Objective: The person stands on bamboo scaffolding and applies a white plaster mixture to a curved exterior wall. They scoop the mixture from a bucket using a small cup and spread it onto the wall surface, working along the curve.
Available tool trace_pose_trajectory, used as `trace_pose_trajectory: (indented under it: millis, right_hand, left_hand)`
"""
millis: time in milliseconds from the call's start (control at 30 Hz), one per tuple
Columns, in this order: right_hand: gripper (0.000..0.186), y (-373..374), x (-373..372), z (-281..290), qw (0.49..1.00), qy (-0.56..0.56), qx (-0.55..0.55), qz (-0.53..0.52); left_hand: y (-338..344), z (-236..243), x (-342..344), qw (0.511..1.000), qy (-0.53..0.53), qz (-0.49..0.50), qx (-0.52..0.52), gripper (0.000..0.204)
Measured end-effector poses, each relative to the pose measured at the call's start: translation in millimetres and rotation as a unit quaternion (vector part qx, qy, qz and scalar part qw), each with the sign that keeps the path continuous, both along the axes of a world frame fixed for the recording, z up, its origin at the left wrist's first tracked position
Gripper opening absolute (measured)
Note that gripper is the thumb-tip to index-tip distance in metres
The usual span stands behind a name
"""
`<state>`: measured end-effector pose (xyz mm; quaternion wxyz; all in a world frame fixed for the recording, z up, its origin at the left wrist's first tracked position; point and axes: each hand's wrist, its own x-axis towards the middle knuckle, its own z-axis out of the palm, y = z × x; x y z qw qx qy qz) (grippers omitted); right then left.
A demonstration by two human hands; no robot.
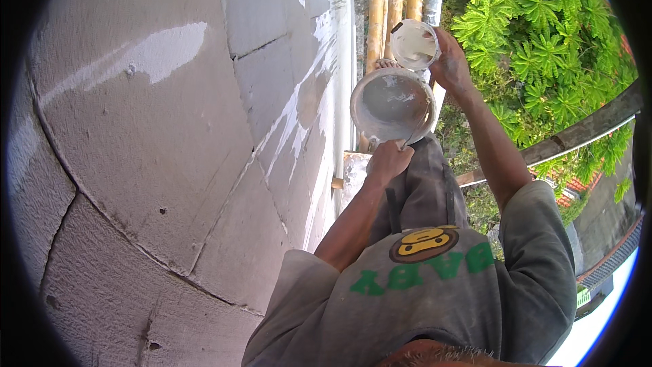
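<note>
A grey block wall (156, 163), streaked with white plaster, fills the left of the scene, its joints running in curved lines. Green foliage (543, 34) crowds the upper right, beyond bamboo poles (394, 0) that rise beside the wall's edge. The person, in a grey shirt (435, 299) with green lettering and a round emblem, stands close against the wall, both arms reaching forward.

The left hand (388, 162) grips the near rim of a round bucket (392, 105), fingers curled tight over the lip so that the bucket sits just beyond the knuckles, its pale, plaster-smeared inside facing up. The bucket hangs in front of the person's dark trousers, just beside the wall's plastered corner.

The right hand (449, 61) holds a small white cup (414, 44), fingers wrapped round its far side, thumb hidden. The cup is tipped on its side with its mouth facing the camera, just above the bucket's far rim and to the left of the palm, its whitish inside showing.
</note>
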<state>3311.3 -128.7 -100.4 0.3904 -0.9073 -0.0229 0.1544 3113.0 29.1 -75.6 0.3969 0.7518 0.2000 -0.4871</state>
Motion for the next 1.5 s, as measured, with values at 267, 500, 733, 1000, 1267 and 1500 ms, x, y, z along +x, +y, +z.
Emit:
trace_pose_trajectory:
  millis: [267, 500, 733, 1000, 1267, 1500]
  right_hand:
    - [0.046, 75.9, 14.9, -30.0, 0.969, 0.044, -0.196, 0.141]
    - [0.049, 102.3, 8.5, -53.6, 0.982, 0.066, -0.114, 0.137]
    - [0.056, 48.5, -6.9, -56.5, 0.998, 0.043, 0.017, 0.038]
    - [0.05, -25.4, -30.5, -24.0, 0.998, 0.029, -0.035, -0.052]
    - [0.052, 11.8, -7.2, -21.1, 0.968, 0.031, -0.247, 0.041]
    - [0.037, 82.7, -11.7, -58.2, 0.953, 0.033, -0.246, 0.173]
  left_hand:
    - [14.8, 7.4, 13.1, 1.0, -0.007, 0.0, 0.007, 0.037]
    - [24.6, 3.9, 12.6, 0.999, -0.038, 0.019, 0.01, 0.028]
    - [24.9, 3.2, 14.6, 1.0, -0.011, 0.017, -0.004, 0.035]
    - [27.7, 6.2, 16.3, 1.0, 0.002, 0.005, -0.009, 0.034]
    - [23.0, -1.3, 8.4, 1.0, -0.013, -0.016, 0.003, 0.034]
    - [15.1, 1.7, 12.2, 0.999, -0.008, -0.043, -0.007, 0.034]
